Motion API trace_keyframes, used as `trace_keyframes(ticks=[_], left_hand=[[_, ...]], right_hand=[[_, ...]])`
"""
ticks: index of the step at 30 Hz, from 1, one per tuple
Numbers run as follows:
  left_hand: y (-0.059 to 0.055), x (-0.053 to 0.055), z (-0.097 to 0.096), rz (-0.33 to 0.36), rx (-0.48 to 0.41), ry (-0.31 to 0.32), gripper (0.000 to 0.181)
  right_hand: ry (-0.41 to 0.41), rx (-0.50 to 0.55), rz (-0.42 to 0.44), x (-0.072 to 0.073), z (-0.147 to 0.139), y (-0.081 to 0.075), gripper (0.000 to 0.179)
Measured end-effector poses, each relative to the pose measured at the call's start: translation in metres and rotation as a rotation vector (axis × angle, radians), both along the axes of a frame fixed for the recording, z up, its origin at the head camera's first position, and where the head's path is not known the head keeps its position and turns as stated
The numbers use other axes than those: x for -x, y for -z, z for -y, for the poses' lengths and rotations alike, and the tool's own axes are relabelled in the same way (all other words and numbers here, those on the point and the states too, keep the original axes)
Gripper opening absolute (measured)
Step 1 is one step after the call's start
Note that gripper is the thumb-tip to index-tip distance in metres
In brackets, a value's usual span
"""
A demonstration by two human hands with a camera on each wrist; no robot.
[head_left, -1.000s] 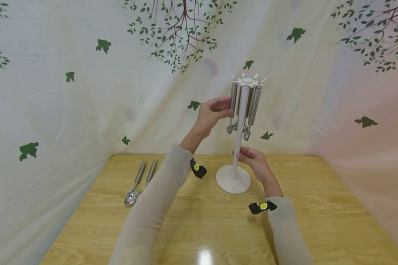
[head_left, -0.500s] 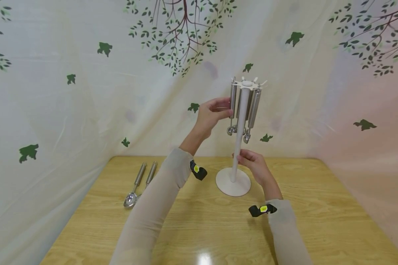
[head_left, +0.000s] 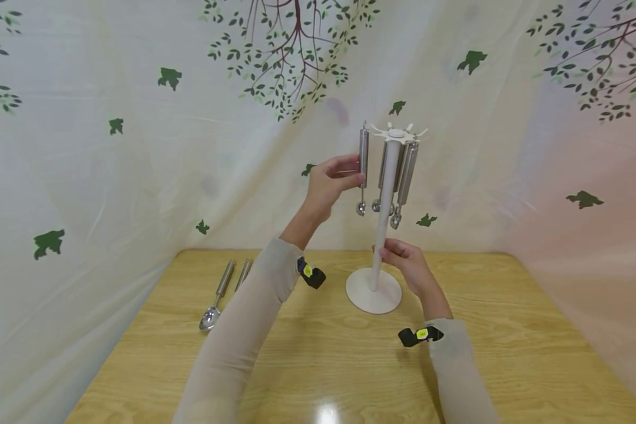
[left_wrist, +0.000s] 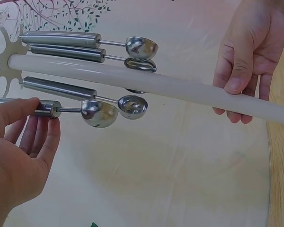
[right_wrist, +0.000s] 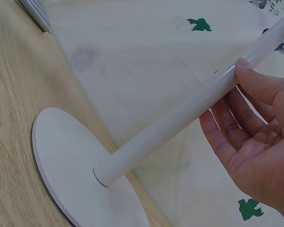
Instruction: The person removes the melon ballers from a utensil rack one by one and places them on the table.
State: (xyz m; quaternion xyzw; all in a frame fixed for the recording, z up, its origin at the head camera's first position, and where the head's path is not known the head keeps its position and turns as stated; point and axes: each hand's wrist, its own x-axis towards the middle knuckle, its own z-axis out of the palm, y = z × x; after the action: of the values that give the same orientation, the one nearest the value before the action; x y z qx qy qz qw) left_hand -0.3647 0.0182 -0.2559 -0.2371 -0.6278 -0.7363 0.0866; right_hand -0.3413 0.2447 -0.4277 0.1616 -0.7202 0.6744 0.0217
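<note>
Just left of the white stand [head_left: 381,227], we hold one metal scoop [head_left: 363,147], its handle pinched between the thumb and fingers of our left hand [head_left: 323,185]. Half a second ago it hung in close by the stand's hooked top [head_left: 396,135]; now it has shifted outward, leaving a gap between it and the rest. We judge it to be off its hook, though its upper end is so near the stand that we cannot be sure. Well below, our right hand [head_left: 410,265] has thumb and fingers around the stand's pole [right_wrist: 165,126]. The two hands are apart.

Counting, we have one stand, its round base [head_left: 360,294] on the bench [head_left: 318,353]. Three other scoops ( [left_wrist: 61,39], [left_wrist: 68,52], [left_wrist: 59,88]) hang from the stand; we cannot tell whether another hides behind the pole. Two more ( [head_left: 209,317], [head_left: 244,272]) lie on the bench left of the stand, one partly covered by our left sleeve [head_left: 244,330]. Behind the stand hangs printed cloth [head_left: 244,176].
</note>
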Motion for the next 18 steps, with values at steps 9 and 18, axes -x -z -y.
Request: trace_keyframes(ticks=[9,18], left_hand=[[0.012,-0.002,0.024,0.061,0.02,0.01,0.039],[0.033,-0.007,0.057,0.114,0.087,0.012,0.04]], right_hand=[[0.005,0.003,-0.012,0.0,-0.002,0.002,0.044],[0.003,0.0,-0.007,0.0,0.001,0.001,0.045]])
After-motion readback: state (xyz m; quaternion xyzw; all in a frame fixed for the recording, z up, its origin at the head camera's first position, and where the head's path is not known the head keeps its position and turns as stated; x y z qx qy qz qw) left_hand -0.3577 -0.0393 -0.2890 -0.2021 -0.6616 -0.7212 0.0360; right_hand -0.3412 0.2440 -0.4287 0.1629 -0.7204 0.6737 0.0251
